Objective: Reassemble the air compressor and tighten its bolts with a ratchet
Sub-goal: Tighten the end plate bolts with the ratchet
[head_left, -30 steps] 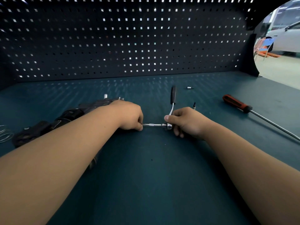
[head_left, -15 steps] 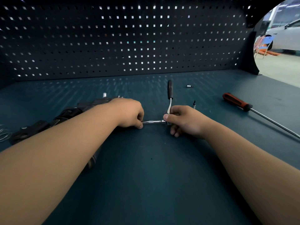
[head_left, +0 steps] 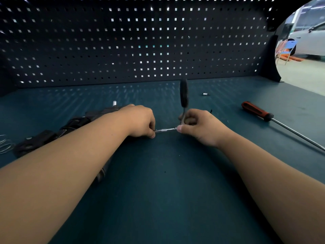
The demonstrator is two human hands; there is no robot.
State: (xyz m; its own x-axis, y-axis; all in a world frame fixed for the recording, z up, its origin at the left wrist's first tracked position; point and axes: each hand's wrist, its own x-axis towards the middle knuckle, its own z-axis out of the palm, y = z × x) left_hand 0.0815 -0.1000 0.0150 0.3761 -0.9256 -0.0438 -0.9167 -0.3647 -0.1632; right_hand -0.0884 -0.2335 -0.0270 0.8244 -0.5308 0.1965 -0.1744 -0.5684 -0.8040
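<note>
WORKSHOP DESK: 2 bare hands work a ratchet (head_left: pixel 183 95) at the desk (head_left: pixel 167 191). The left grip (head_left: pixel 140 120) is curled tight, fingertips pinching the left end of a chrome extension bar (head_left: pixel 165 130). The right grip (head_left: pixel 198 125) is closed round the ratchet's head, thumb pressed at the bar's right end.

The air compressor (head_left: pixel 75 124), a dark body, lies left of both hands, partly hidden under the left forearm. The bar's long axis runs left-right, straight from the ratchet head toward the compressor. The black handle stands at approx. a right angle to it, pointing away toward the pegboard (head_left: pixel 140 41), and looks blurred. Bolt and socket end sit under the left fingers, so engagement can't be told.

Judgement: a bolt-tightening step. The right hand, nearer the handle, would swing it, while the left steadies the bar on axis.

Room: open desk front and back of the handle. A red-handled screwdriver (head_left: pixel 256 111) lies well apart to the right, a small socket (head_left: pixel 204 94) near the back, and a wire coil (head_left: pixel 4 145) at the far-left edge.
</note>
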